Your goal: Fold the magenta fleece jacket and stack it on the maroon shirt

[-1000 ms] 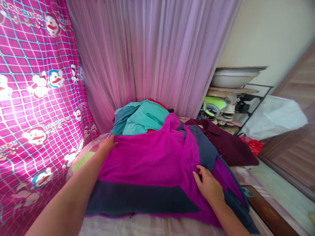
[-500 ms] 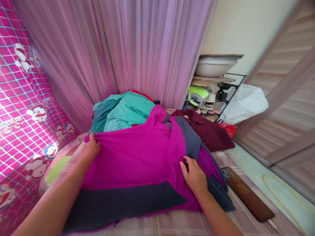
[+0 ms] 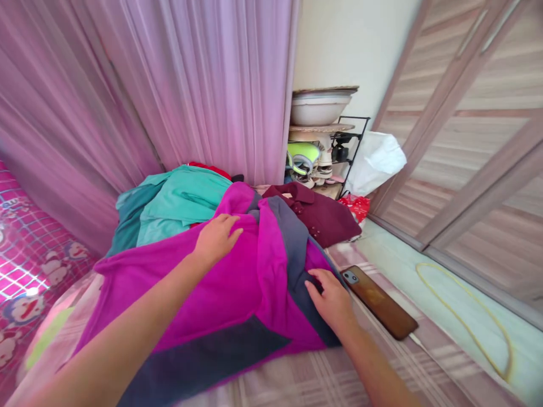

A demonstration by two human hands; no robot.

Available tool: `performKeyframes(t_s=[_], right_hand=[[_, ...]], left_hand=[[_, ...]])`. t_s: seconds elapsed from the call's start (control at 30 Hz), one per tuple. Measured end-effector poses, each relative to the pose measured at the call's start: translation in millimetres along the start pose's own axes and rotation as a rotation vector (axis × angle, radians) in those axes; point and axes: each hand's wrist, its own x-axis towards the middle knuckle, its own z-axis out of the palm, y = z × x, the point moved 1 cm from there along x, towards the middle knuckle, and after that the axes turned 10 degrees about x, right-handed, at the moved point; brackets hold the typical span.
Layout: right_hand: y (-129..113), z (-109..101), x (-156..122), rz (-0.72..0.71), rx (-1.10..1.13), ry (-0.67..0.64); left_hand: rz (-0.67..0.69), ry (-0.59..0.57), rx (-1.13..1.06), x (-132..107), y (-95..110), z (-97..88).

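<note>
Striped pinkish sheet (image 3: pixel 305 379) on a bed; pink curtain (image 3: pixel 190 85) behind, wooden sliding doors (image 3: pixel 466 141) along the right.
Magenta shirt (image 3: pixel 229 282) with a dark band lies spread mid-bed. Left hand (image 3: pixel 216 237) lies flat on its upper part, fingers loose, clasping nothing. Right hand (image 3: pixel 333 299) rests palm-down on the grey-blue folded edge, fingers extended, nothing pinched. Teal garments (image 3: pixel 178 200) are heaped behind, touching the shirt; maroon shirt (image 3: pixel 326 217) just beside it. Brown phone (image 3: pixel 379 302) lies near the right hand. Shoe rack (image 3: pixel 339 164) with basin (image 3: pixel 318 107) stands in the corner.
</note>
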Motion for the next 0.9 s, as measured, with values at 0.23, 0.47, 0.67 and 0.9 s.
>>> performKeyframes(t_s=[0.23, 0.47, 0.67, 0.9], right_hand=[[11, 12, -12, -0.074, -0.135, -0.007], [12, 10, -15, -0.067, -0.063, -0.012], [8, 7, -14, -0.008, -0.006, -0.04], [10, 4, -8, 0.112, 0.056, -0.058]], left_hand=[[0.039, -0.094, 0.097, 120, 58, 22.5], [-0.029, -0.243, 0.1, 181, 55, 60.8], [-0.064, -0.332, 0.091, 193, 61, 76.4], [-0.09, -0.147, -0.075, 179, 23, 15.2]])
